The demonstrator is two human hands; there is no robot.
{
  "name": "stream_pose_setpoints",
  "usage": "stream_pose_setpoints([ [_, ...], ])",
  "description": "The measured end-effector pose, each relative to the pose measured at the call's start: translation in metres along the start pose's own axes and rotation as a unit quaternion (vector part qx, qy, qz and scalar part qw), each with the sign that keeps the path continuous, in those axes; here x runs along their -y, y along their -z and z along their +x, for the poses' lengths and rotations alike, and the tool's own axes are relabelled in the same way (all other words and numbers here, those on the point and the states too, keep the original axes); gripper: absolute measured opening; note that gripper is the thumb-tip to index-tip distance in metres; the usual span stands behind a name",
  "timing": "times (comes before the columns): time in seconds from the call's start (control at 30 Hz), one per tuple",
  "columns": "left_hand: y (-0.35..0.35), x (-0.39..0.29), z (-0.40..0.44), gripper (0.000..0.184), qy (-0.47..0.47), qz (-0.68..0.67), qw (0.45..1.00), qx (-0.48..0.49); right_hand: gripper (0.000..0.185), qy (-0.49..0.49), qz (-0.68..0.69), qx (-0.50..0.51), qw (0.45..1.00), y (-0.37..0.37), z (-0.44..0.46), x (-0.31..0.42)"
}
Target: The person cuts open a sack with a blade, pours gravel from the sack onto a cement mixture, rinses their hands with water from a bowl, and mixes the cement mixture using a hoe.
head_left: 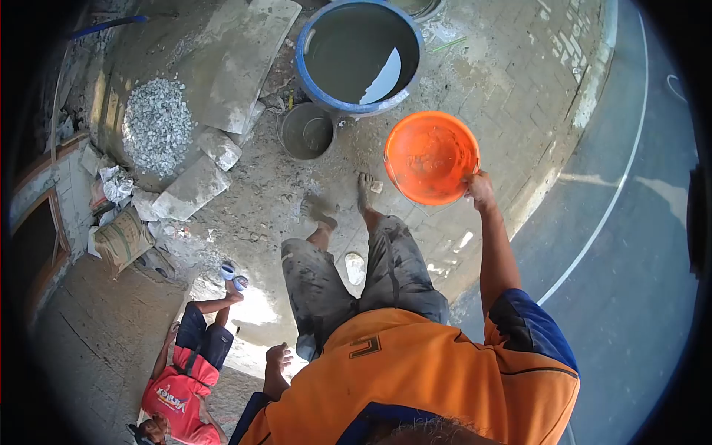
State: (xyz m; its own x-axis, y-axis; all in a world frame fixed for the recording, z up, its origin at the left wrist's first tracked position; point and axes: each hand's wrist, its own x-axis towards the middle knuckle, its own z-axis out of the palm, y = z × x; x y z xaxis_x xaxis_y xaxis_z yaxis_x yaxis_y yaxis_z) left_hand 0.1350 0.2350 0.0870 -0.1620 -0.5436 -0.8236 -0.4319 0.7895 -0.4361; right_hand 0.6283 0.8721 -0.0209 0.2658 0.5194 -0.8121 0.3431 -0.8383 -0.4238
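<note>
My right hand (480,189) grips the rim of an orange bucket (432,158) at its lower right side. The bucket's mouth faces up toward me, and its inside is smeared with a little grey residue. A thin wire handle hangs along its lower left edge. My left hand (278,358) hangs low beside my left hip, its fingers loosely bent and holding nothing. Ahead of my feet stands a large blue drum (302,63) holding murky grey water with a bright reflection. A small dark bucket (305,132) stands against its near left side.
A gravel heap (157,126) and concrete slabs (191,189) lie to the left. Near a low wall is a woven sack (121,239). Another person (182,389) in a red shirt is at lower left. A kerb (586,111) and road (623,259) run along the right.
</note>
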Motion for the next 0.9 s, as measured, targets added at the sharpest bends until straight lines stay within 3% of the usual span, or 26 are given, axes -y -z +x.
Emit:
stream_pose_setpoints([
  [0.13,-0.012,-0.029,-0.007,0.050,-0.055,-0.007,0.997,0.051,0.014,0.099,-0.021,0.016,0.995,0.030,-0.074,0.089],
  [0.27,-0.007,-0.096,0.008,0.051,-0.106,-0.037,0.991,0.077,0.020,0.192,-0.093,-0.030,0.977,-0.010,-0.106,0.199],
  [0.37,0.007,-0.158,-0.007,0.053,-0.168,-0.088,0.979,0.075,0.030,0.229,-0.207,-0.098,0.946,-0.071,-0.079,0.275],
  [0.5,0.037,-0.191,-0.042,0.057,-0.216,-0.130,0.966,0.056,0.028,0.280,-0.451,-0.071,0.844,-0.151,0.010,0.332],
  [0.53,0.044,-0.198,-0.045,0.057,-0.227,-0.128,0.964,0.053,0.028,0.278,-0.449,-0.066,0.847,-0.170,0.019,0.339],
  [0.6,0.055,-0.180,-0.046,0.050,-0.180,-0.184,0.966,0.014,0.027,0.317,-0.482,-0.073,0.814,-0.205,0.035,0.346],
  [0.73,0.053,-0.106,-0.040,0.056,-0.092,-0.216,0.972,-0.001,0.026,0.295,-0.463,-0.066,0.833,-0.256,0.103,0.331],
  [0.8,0.029,-0.085,-0.057,0.056,-0.043,-0.215,0.976,-0.019,0.027,0.278,-0.464,-0.133,0.830,-0.278,0.133,0.341],
  [0.9,-0.016,-0.056,-0.083,0.057,0.001,-0.183,0.983,0.025,0.028,0.253,-0.515,-0.064,0.816,-0.283,0.093,0.355],
])
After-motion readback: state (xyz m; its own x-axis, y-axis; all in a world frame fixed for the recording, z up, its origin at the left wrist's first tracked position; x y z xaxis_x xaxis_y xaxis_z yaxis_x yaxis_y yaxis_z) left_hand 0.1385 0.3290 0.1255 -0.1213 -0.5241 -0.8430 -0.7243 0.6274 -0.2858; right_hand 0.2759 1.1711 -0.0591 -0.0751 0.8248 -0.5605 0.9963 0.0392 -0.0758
